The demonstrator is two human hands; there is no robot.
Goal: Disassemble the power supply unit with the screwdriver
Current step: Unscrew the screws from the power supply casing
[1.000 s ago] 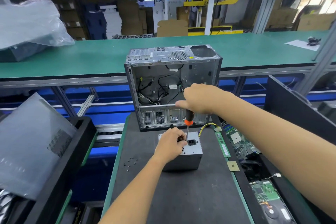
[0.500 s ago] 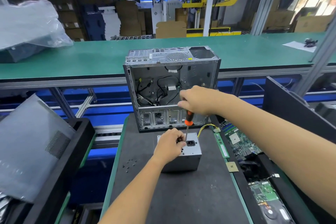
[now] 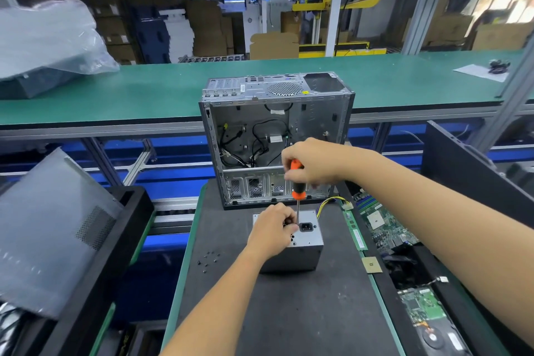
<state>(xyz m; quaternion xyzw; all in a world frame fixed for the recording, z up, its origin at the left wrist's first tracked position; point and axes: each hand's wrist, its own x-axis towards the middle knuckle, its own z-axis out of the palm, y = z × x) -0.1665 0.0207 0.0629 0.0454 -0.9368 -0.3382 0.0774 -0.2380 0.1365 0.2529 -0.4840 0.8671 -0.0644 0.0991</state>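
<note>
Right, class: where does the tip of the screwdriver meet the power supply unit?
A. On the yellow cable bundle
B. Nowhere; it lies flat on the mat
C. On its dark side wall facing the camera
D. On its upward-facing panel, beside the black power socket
D: the screwdriver stands upright in the right hand, its shaft reaching down to the power supply unit top panel beside the power socket, by the left hand.

right hand point(image 3: 315, 163) gripping screwdriver point(image 3: 297, 182) handle, shaft standing upright, tip meeting PSU point(image 3: 303, 243) top beside its socket | left hand point(image 3: 273, 230) holding PSU top, fingers point(image 3: 289, 228) curling near the tip | PSU sitting on worktop point(image 3: 289, 312) before open case point(image 3: 274, 136) | screws point(image 3: 209, 258) lying left
</note>
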